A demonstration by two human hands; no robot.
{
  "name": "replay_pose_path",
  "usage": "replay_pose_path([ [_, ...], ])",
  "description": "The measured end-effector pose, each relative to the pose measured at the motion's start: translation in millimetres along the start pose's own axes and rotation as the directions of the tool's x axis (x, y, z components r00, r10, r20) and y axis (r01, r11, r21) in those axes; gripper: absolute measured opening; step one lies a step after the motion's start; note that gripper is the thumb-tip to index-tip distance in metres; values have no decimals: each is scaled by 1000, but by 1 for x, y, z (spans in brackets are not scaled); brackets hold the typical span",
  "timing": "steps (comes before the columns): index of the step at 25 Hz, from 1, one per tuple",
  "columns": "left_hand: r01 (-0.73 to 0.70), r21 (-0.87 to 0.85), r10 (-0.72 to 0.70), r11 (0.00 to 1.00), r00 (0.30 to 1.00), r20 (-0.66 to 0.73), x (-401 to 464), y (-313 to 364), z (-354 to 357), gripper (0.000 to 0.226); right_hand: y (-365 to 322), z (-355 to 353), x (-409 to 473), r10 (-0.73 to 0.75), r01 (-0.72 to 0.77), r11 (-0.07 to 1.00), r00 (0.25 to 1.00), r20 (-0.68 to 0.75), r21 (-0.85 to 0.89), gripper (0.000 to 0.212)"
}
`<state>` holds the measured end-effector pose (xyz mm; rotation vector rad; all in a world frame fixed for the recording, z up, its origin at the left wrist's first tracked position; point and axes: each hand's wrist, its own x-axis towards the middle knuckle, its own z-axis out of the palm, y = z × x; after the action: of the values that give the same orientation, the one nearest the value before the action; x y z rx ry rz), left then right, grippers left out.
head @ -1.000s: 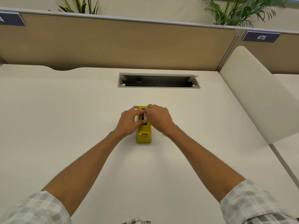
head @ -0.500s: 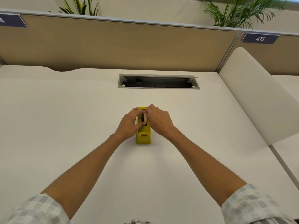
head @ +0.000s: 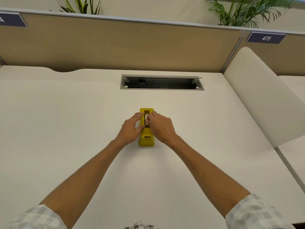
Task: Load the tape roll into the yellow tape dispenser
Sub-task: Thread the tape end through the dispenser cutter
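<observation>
The yellow tape dispenser stands on the white desk in the middle of the view, its cutter end toward me. A pale tape roll sits on edge in the dispenser's slot, mostly hidden by fingers. My left hand grips the dispenser's left side, thumb and fingertips touching the roll. My right hand covers the right side, its fingertips pinching the roll from the right.
A grey open cable tray is sunk into the desk behind the dispenser. A tan partition closes the back, and a cream curved divider rises on the right. Plants stand beyond the partition.
Both hands have stayed on the dispenser with small finger shifts. The roll now sits lower in the slot, and more of the slot's far end is exposed.
</observation>
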<state>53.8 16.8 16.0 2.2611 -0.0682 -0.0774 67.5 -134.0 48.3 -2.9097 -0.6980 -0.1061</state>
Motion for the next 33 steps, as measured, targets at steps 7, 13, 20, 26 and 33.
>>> replay_pose_path([
  [7,69,-69,-68,995,998,20,-4,-3,1,54,-7,3,-15,37,-36,999,999,-9,19,14],
  [13,61,-100,-59,993,998,22,-3,-1,-1,54,-15,1,-29,13,-13,1000,1000,1,1,16],
  [20,66,-77,-65,995,998,22,-3,0,1,55,-17,-2,-43,1,0,1000,999,-34,8,13],
  [26,70,-78,-68,995,997,30,-2,-2,1,55,-17,-1,-54,-29,27,999,998,-59,-23,15],
  [33,69,-95,-67,993,997,24,-2,-2,1,55,-22,10,-66,-70,51,992,983,-169,-114,27],
])
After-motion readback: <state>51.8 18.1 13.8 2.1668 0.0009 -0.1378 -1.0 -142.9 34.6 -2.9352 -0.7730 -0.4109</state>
